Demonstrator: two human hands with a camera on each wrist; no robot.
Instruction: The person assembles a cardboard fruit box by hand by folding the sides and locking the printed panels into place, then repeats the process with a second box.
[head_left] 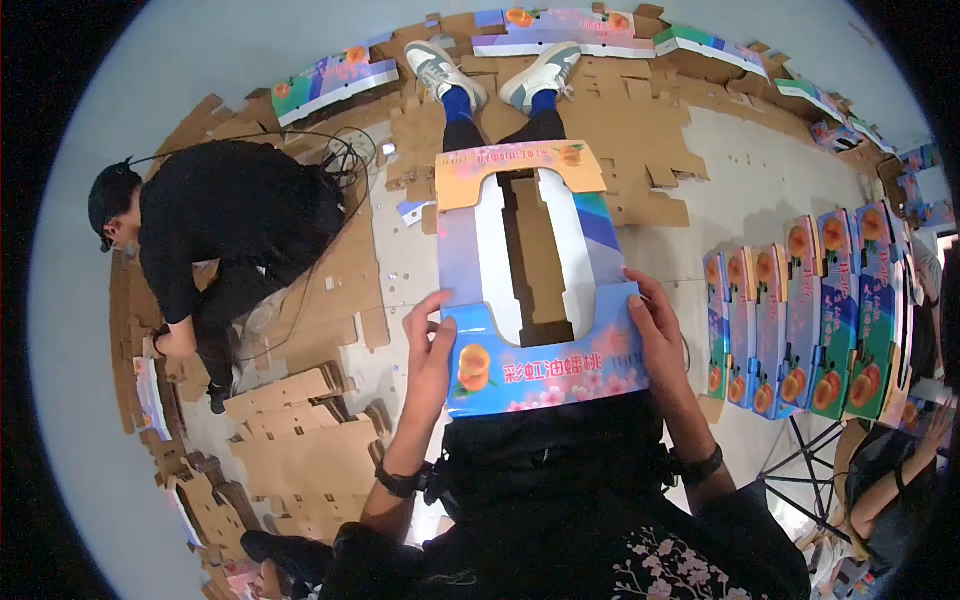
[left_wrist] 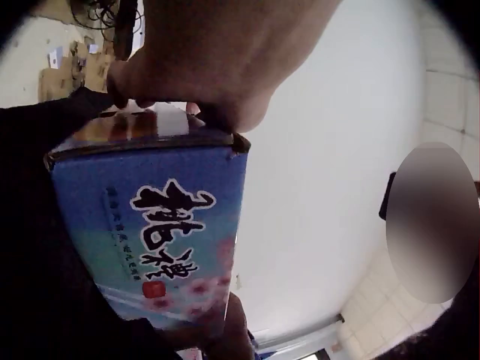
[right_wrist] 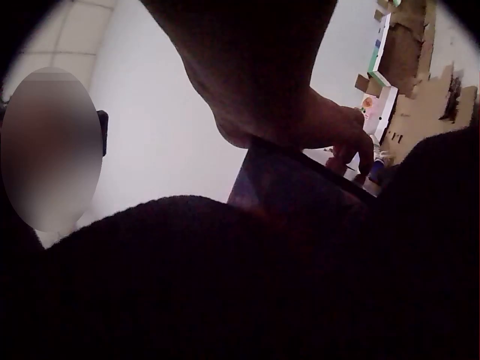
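A printed cardboard fruit box (head_left: 530, 385) lies across the person's lap, with a long opening in the middle of its top. Peaches, pink blossoms and Chinese characters decorate its blue near flap; the far flap (head_left: 460, 185) is orange. At the left edge, the left hand (head_left: 430, 345) holds the box, thumb on the near flap. The right hand (head_left: 660, 335) grips the opposite edge the same way. One blue end of the box (left_wrist: 150, 225) with large characters fills much of the left wrist view. In the right wrist view the box (right_wrist: 270, 176) is mostly dark behind black cloth.
Several finished-looking printed boxes (head_left: 800, 320) stand in a row at the right. Flattened brown cardboard (head_left: 310, 450) is piled at the left, and more sheets (head_left: 640, 130) cover the floor ahead. Another person (head_left: 240, 220) crouches at the left near cables (head_left: 350, 150).
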